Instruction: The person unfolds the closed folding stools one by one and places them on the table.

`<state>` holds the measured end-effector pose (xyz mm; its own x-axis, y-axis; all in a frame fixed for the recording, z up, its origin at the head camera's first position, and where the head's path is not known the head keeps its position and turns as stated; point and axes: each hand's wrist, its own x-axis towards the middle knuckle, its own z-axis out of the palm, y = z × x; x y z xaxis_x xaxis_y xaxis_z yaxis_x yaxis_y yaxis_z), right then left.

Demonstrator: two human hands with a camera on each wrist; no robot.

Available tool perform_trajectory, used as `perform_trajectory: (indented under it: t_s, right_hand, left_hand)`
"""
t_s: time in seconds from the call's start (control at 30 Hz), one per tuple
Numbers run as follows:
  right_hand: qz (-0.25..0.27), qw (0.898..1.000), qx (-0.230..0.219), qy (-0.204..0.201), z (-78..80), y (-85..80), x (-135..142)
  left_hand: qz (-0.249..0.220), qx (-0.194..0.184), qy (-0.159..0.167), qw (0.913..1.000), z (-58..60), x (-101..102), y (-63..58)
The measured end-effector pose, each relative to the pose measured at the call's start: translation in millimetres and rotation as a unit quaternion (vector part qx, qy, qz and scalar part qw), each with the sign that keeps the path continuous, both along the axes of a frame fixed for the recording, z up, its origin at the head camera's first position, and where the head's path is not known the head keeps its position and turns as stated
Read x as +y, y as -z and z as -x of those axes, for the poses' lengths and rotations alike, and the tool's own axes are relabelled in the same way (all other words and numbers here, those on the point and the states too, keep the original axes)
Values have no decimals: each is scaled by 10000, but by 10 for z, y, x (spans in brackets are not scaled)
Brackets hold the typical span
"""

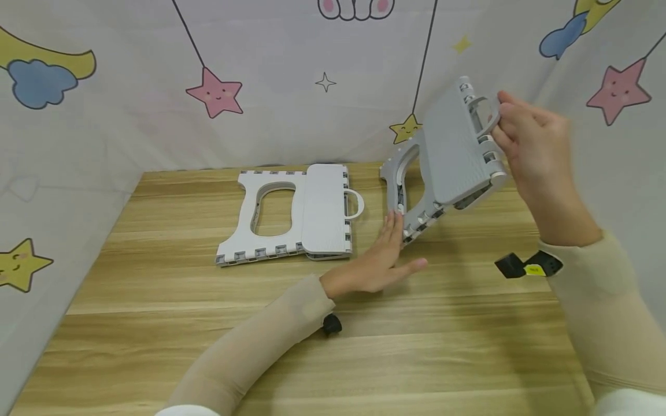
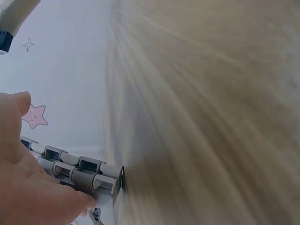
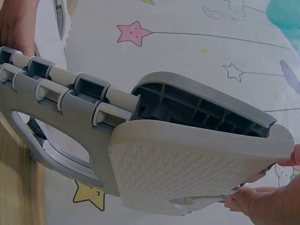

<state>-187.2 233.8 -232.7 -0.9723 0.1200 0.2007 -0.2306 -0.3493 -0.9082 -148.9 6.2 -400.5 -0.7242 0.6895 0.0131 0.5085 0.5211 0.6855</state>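
Observation:
A grey folding step stool (image 1: pixel 452 156) stands tilted at the table's back right, folded flat, its leg end down. My right hand (image 1: pixel 538 144) pinches the loop handle (image 1: pixel 494 118) at its raised end. In the right wrist view, a narrow gap shows along the side between the two halves of the stool's top (image 3: pixel 168 159). My left hand (image 1: pixel 372 266) has its fingers straight, fingertips against the stool's lower leg end; the hinged leg edge (image 2: pixel 75 168) lies beside that hand in the left wrist view. A white folding step stool (image 1: pixel 325 211) lies flat to the left, its handle facing right.
Both stools are on a wood-grain table (image 1: pixel 156 300). Behind it hangs a pale cloth (image 1: pixel 291 69) printed with stars, clouds and moons, close to the table's back edge. A black wrist device (image 1: pixel 541 264) is on the right sleeve.

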Motion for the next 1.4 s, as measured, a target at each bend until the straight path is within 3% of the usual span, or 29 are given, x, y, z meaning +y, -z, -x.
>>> perform_trajectory:
  t_s: [0.17,0.23,0.37,0.47,0.63,0.87,1.03,1.17,1.4]
  right_hand:
    - [-815,9966,110,95,4,-32,-128]
    - [-1392,9902,115,82,7,-58,-171]
    - [-2939,9557,157,74,19,-130,-260]
    - [-3726,9279,127,74,36,-188,-342]
    - [-4248,9052,131,20,52,-253,-476]
    - [-4758,8773,601,197,81,-265,-671]
    - [-4947,8645,890,57,135,-272,-826]
    - [-5227,8456,1081,70,164,-262,-925]
    - [-5346,8376,1117,118,161,-245,-999]
  left_hand:
    - [-190,-145,1,9997,-5,-41,18]
    - [-303,-229,-29,9993,-9,-55,26]
    - [-617,-480,-152,9968,-16,-73,27]
    - [-804,-638,-228,9945,-21,-82,18]
    - [-923,-734,-295,9926,-14,-102,33]
    - [-1157,-733,-301,9901,0,-146,56]
    - [-1482,-641,-177,9867,21,-186,68]
    - [-1562,-661,-199,9853,35,-201,81]
    - [-1451,-920,-268,9848,32,-243,86]
